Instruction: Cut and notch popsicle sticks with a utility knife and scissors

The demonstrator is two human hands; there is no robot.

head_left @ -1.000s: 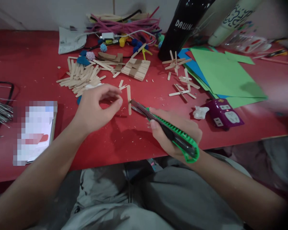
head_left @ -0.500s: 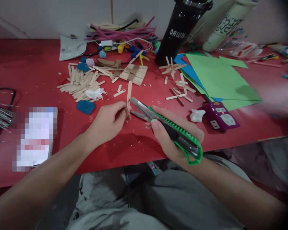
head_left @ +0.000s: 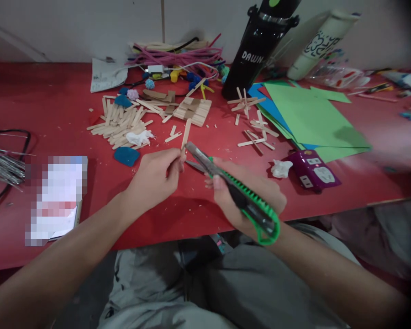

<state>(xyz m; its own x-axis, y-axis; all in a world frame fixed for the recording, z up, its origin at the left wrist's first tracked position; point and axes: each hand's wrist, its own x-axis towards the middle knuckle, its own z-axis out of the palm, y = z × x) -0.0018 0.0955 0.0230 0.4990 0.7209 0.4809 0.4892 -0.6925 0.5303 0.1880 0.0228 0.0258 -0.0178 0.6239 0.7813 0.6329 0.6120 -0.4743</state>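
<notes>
On the red bench, a phone is lying leftmost; then the left hand is pinching a wooden stick by its lower end, fingers drawn together. Beside it, the right hand is wrapping closely around a green-edged cutter, whose blade tip is meeting or nearly meeting the stick.

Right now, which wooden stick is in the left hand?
The single stick pinched at its near end by the left hand, next to the utility knife. Other sticks, like the loose heap and banded bundle, lie untouched.
</notes>
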